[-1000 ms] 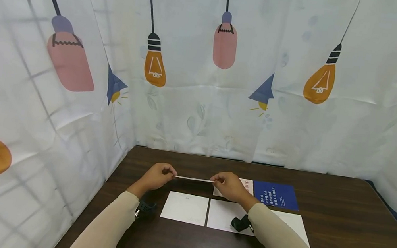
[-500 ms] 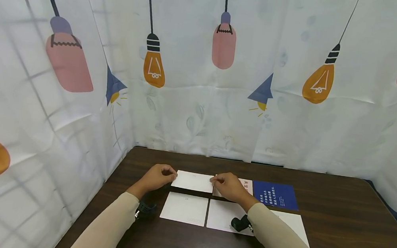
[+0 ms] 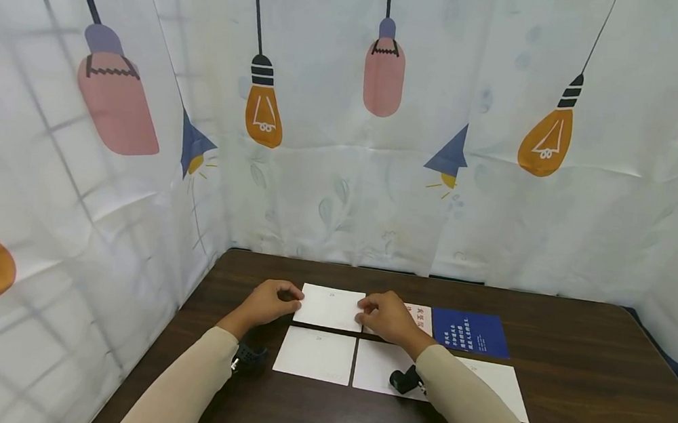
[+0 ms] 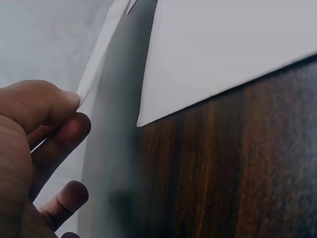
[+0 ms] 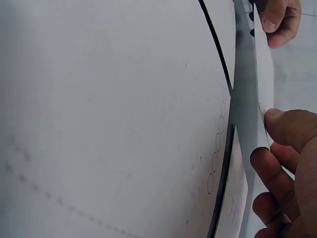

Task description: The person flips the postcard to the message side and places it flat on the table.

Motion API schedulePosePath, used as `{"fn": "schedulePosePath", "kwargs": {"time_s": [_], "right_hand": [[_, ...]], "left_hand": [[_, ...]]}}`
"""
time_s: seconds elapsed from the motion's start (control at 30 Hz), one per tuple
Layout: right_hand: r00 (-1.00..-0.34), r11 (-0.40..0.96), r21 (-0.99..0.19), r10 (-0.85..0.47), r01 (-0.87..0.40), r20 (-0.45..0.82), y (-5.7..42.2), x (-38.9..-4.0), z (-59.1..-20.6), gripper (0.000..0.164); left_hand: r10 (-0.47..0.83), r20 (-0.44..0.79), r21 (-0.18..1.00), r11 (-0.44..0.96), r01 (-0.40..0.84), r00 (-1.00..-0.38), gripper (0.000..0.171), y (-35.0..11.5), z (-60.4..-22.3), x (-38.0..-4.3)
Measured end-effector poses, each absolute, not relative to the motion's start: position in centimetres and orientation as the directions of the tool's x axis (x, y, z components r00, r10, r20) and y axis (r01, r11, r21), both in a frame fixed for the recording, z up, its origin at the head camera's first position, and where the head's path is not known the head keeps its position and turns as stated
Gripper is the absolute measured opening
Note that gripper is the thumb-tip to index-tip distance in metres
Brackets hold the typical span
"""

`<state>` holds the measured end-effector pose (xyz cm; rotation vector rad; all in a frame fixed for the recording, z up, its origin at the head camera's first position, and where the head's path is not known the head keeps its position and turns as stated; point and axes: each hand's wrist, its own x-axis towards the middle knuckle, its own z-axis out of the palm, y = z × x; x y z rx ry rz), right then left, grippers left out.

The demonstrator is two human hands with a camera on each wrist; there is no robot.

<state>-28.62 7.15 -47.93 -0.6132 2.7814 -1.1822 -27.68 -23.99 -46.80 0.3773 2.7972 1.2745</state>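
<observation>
Two bare hands share one white rectangular card of thin, stiff-looking stock, held raised and tilted above the far part of a dark brown wood-grained table. The left hand pinches the card's left edge between thumb and fingertip; the right hand pinches the opposite edge likewise. The lower fingers of both hands bend apart from the card.

Just nearer the person, a plain white rectangular card lies flat, with a narrow dark gap between it and a second flat white card to its right. More white card surface shows beyond the beige right sleeve, which hides whether it is a separate piece. A black rounded wrist device also covers part of the second card. In the right wrist view, a row of small outlined ovals marks a white surface.

Behind the right hand, and partly blocked by it, lies a cream panel with reddish characters, beside a deep blue panel with white writing. White creased cloth printed with coloured lamps hangs behind the table.
</observation>
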Motion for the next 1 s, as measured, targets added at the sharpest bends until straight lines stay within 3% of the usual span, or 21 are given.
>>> {"fn": "schedulePosePath", "kwargs": {"time_s": [1.0], "right_hand": [[-0.907,0.769,-0.486,-0.386,-0.416,0.165,5.8,-28.7,-48.2,0.035]], "left_hand": [[0.196,0.079,0.613,0.764,0.203,-0.977,0.019,-23.9,-47.9,-28.5]]}}
